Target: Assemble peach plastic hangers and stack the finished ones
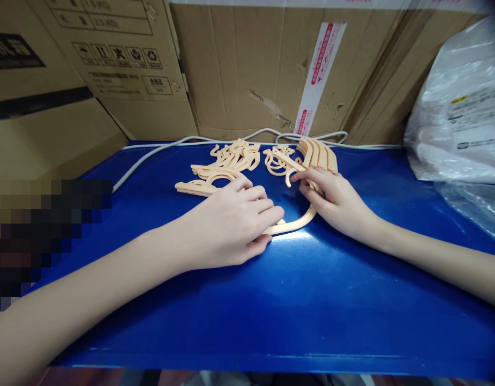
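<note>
On the blue tabletop, my left hand (241, 225) is closed around one end of a curved cream plastic hanger (293, 224). The hanger bends up towards my right hand (336, 201), whose fingers are closed on its far end, near a small hook (288, 178). My fingers hide part of both, and I cannot tell whether hook and hanger are joined. Just beyond my left hand lie more cream hanger arms (191, 187). A pile of hooks (237, 155) sits behind them. Past my right fingertips are a stack of curved arms (317, 154) and several ring-shaped pieces (275, 161).
Cardboard boxes (247, 64) wall off the back and left. A white cable (151, 161) runs along the table's rear edge. Clear plastic bags (460, 107) bulge at the right rear. A blurred-out patch (38, 230) covers the left side.
</note>
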{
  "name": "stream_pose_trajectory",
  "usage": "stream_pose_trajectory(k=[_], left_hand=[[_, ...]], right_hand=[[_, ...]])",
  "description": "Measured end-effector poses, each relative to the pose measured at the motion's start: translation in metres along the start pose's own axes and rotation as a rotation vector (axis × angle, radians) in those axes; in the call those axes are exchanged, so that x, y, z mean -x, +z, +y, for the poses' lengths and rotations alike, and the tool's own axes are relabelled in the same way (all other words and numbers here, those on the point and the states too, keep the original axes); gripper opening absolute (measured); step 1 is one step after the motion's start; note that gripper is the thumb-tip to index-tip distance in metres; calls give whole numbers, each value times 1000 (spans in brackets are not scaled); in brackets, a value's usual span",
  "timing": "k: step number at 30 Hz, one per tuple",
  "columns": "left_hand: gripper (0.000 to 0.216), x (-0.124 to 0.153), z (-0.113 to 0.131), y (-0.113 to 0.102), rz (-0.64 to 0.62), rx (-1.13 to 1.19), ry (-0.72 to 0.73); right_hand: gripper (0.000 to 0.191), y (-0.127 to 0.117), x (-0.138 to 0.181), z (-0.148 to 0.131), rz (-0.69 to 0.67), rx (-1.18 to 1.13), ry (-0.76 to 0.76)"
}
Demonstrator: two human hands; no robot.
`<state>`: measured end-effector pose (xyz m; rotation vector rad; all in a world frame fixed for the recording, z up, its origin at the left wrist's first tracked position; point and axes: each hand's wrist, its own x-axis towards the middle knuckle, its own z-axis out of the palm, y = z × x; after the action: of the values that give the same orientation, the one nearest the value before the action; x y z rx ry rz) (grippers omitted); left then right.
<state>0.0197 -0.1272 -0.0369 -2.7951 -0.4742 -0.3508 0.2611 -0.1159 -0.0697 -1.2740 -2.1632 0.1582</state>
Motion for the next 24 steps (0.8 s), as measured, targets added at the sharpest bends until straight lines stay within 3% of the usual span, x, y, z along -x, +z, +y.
stream_pose_trajectory(k=[10,17,24], left_hand=[[12,0,1,-1,-5,21,1],[12,-1,-1,-2,-33,-4,2],[13,0,0,-4,40,-63,20]], right_hand=[[24,-2,0,-6,39,17,-35],[15,-5,1,-12,-26,15,-188],[20,-7,5,-17,-86,135,-365]])
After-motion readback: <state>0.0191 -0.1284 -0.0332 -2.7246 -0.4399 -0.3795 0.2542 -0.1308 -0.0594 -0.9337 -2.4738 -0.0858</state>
